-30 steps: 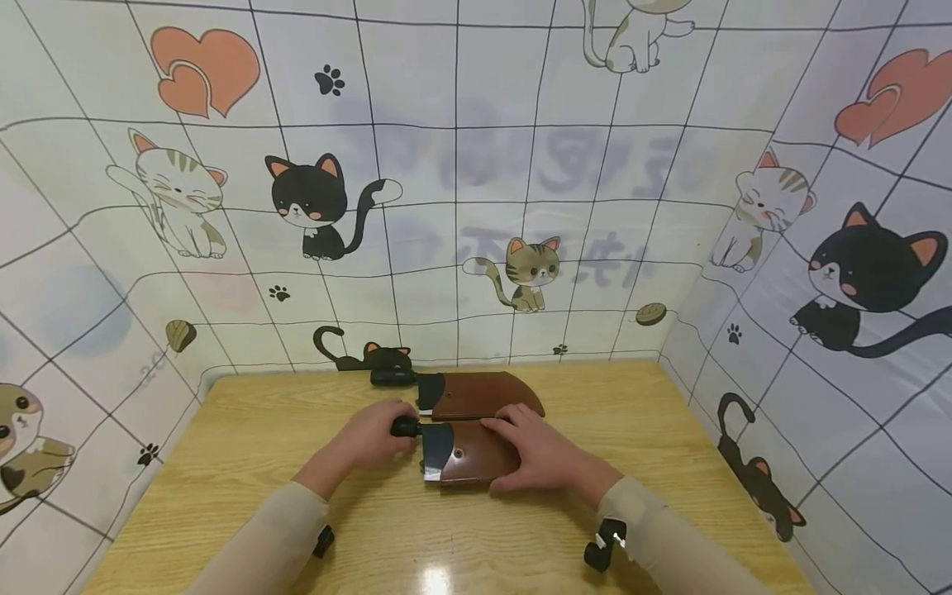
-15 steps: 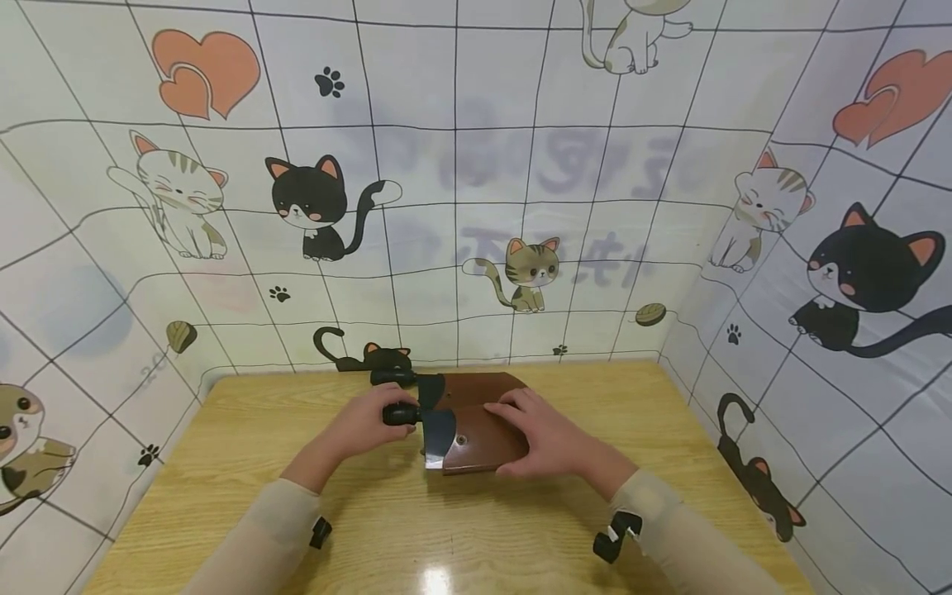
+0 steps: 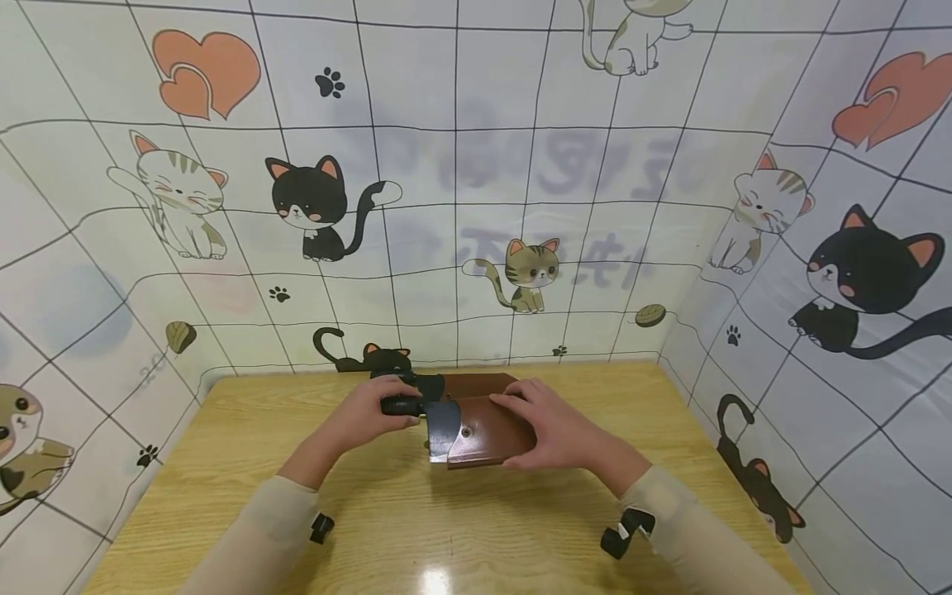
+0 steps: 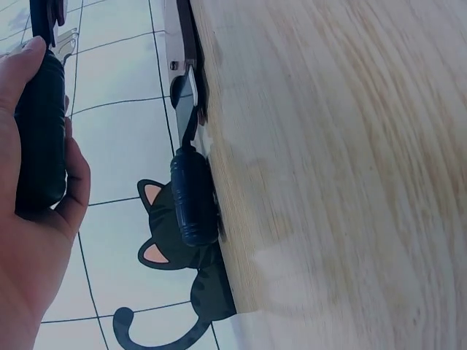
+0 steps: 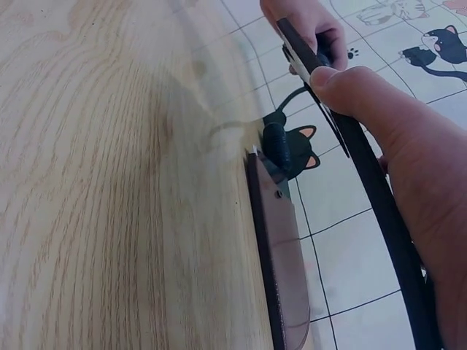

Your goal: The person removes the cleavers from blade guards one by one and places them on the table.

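Note:
A cleaver in a brown leather sheath (image 3: 487, 434) is held up off the table between both hands in the head view. My left hand (image 3: 363, 413) grips its black handle (image 4: 40, 131), with a strip of blade bare beside the sheath's mouth. At the other end my right hand (image 3: 561, 430) holds the sheath, the thumb on its edge in the right wrist view. Behind it lies a second knife with a black handle (image 4: 194, 197) and a brown sheath (image 5: 284, 251), partly covered by the raised one in the head view.
The wooden table (image 3: 283, 463) ends at a back wall covering (image 3: 446, 289) printed with grid lines and cats. Similar printed sheets stand along the left and right sides. The second knife lies close to the table's back edge.
Both hands have lifted the near cleaver from the table and carried it slightly away and to the right, so it overlaps the second knife more. The second knife has stayed put.

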`<state>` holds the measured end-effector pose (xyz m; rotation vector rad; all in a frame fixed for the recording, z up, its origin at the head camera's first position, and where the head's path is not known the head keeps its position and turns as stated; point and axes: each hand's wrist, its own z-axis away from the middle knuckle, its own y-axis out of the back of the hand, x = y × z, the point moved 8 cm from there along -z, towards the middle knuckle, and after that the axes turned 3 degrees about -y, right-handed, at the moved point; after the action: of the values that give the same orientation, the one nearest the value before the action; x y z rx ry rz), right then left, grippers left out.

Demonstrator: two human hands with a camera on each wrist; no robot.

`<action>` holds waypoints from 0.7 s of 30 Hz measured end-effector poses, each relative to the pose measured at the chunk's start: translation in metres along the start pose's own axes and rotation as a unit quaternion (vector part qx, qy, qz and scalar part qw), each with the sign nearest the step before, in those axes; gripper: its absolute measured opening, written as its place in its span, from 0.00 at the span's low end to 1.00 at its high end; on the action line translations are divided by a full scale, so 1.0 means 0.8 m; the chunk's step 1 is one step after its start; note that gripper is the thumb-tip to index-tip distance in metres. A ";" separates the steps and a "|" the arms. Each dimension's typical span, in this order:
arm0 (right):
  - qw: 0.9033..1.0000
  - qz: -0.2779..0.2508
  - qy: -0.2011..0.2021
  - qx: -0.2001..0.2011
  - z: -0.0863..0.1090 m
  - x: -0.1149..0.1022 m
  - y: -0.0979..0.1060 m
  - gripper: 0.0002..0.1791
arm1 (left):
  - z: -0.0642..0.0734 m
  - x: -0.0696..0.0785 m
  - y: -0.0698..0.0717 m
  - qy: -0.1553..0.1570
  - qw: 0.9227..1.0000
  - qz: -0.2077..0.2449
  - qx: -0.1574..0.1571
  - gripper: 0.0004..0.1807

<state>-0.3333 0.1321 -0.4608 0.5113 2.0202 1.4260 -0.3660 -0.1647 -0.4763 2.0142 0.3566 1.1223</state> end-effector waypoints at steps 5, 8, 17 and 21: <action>1.000 0.004 0.006 0.008 0.001 0.001 0.002 0.56 | 0.000 0.002 0.000 0.006 1.000 0.027 0.010 0.18; 1.000 -0.001 0.009 0.010 0.001 -0.001 0.004 0.56 | 0.000 0.003 0.001 0.000 0.999 0.034 0.016 0.17; 1.000 0.003 0.003 0.000 0.000 -0.008 0.005 0.59 | 0.003 0.007 0.004 -0.012 0.999 0.036 0.031 0.18; 0.999 0.035 0.010 -0.011 -0.004 -0.019 -0.001 0.65 | 0.001 0.009 0.004 -0.021 0.999 0.028 0.037 0.18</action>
<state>-0.3244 0.1200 -0.4566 0.5647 2.0181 1.4997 -0.3617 -0.1630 -0.4699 2.1215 0.3263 1.1128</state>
